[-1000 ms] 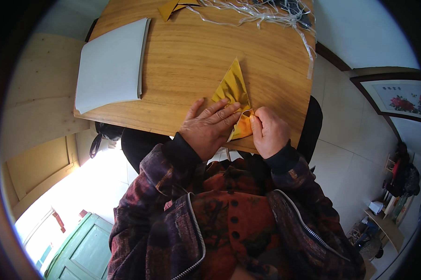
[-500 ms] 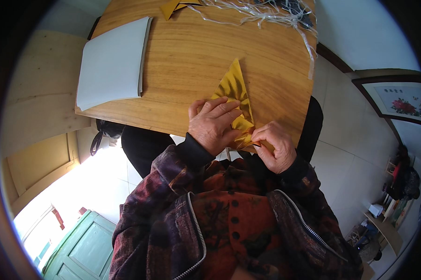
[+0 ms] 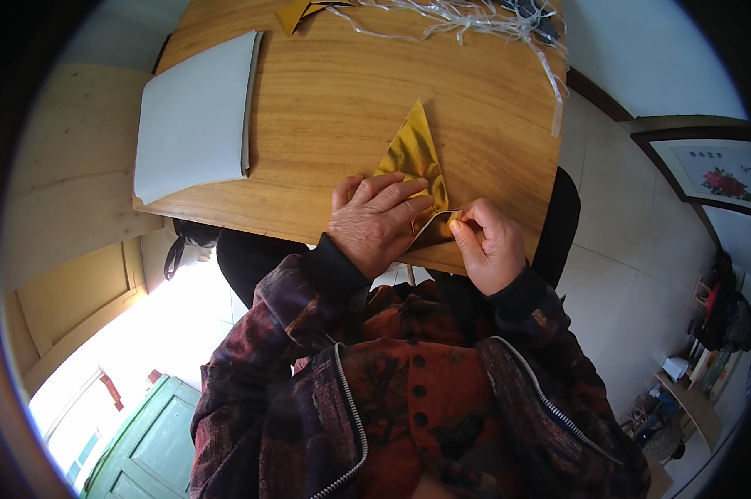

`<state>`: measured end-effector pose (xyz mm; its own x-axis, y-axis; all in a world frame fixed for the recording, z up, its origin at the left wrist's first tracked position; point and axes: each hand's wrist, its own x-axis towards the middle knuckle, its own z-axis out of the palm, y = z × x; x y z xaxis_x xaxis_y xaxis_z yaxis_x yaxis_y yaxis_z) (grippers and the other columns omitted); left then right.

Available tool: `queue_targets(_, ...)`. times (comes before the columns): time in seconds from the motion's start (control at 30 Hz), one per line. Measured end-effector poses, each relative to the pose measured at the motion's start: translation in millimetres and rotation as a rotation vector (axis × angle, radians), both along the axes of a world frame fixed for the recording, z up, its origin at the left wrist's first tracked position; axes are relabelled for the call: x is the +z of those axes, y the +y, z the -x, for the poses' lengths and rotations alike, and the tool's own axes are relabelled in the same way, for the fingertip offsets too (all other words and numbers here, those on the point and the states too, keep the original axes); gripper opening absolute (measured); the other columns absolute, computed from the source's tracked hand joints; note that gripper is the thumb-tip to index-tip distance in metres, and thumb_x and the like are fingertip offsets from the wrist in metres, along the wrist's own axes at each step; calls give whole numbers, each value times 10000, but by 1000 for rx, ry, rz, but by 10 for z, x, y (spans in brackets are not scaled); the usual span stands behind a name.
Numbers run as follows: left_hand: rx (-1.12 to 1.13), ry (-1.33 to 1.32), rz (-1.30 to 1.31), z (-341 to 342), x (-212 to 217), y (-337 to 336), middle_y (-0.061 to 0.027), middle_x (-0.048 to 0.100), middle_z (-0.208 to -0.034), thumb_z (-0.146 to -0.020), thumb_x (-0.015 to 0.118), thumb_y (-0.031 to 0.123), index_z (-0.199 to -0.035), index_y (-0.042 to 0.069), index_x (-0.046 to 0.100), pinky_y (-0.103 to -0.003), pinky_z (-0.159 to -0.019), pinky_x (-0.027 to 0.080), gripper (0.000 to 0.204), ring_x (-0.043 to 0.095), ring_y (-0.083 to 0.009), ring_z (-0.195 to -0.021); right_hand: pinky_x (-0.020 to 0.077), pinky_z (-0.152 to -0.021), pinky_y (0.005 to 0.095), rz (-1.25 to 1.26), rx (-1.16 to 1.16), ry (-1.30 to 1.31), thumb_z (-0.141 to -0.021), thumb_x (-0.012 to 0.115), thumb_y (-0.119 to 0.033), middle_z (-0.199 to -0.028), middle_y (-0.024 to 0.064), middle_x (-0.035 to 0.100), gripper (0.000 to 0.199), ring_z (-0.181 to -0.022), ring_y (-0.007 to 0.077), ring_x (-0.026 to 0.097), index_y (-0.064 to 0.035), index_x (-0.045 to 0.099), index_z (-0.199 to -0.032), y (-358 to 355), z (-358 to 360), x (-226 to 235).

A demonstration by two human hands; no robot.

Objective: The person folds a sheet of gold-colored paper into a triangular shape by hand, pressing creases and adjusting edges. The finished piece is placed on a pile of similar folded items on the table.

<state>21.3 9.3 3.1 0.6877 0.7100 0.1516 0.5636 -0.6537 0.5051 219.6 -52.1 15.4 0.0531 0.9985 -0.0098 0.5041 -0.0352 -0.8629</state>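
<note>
A folded sheet of shiny gold paper lies at the near edge of the wooden table, its pointed end facing away from me. My left hand rests flat across its middle, fingers stretched out and pressing it down. At the paper's near right part, my right hand pinches an edge between thumb and fingers. That edge is lifted, and a darker fold shows beneath it. My left fingers cover part of the paper.
A stack of white sheets sits at the table's left. Along the far edge lie another gold folded piece and a tangle of clear plastic strips. A framed flower picture is on the right wall.
My right hand has raised the near edge of the gold paper and moved it slightly up and away from me. My left hand has stayed on the paper.
</note>
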Motion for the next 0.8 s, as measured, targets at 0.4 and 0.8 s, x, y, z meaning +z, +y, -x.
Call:
queue_targets(0.4,-52,8,29,80,25,47,40,558,-1329,-782,684,141,-1288,187,579,-431,-1029,329,519,490,-178,-1236,472,-600,392,7,-62,-301,-818,656,-49,-739,125,611,89,-683,324,621,-68,570,-824,118,137,10)
queue_targets(0.8,-115,9,66,155,26,71,0,540,-1389,-805,664,137,-1285,196,595,-454,-1046,306,489,476,-221,-1277,483,-590,404,32,-76,-308,-822,687,-77,-713,122,625,134,-661,320,634,-69,560,-863,124,157,17)
